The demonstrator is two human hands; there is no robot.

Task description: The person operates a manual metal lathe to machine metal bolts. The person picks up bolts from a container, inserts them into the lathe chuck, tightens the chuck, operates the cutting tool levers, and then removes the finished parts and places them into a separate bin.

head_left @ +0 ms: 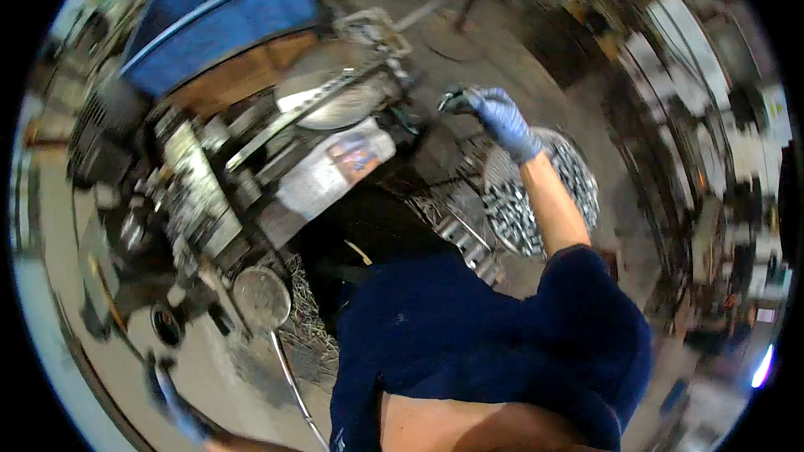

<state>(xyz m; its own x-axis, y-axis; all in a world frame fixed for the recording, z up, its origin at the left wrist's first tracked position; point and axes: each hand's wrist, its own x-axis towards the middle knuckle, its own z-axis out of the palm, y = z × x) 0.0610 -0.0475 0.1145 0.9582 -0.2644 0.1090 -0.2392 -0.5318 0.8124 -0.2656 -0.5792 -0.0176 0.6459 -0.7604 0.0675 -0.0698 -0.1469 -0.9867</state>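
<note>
My right hand (501, 117), in a blue glove with dark, dirty fingertips, is raised beside the machine at the right. Its fingers are curled closed; whatever they may hold is too dark to make out. Just below that arm stands a round basket (494, 169) filled with small shiny metal pieces (512, 216). Far out at the lower left, my left hand (172, 393), also gloved in blue, is smeared by motion. It is nearest to the lower end of a thin rod with a yellowish grip (107, 289); contact between them cannot be made out.
A greasy machine (197, 172) fills the left, with a light cloth or sheet (322, 180) on its near side. A blue bin (243, 21) stands behind it. Metal scraps (310, 326) lie heaped near a round plate (261, 297) and a metal bar (293, 385). Cluttered shelves (695, 117) line the right.
</note>
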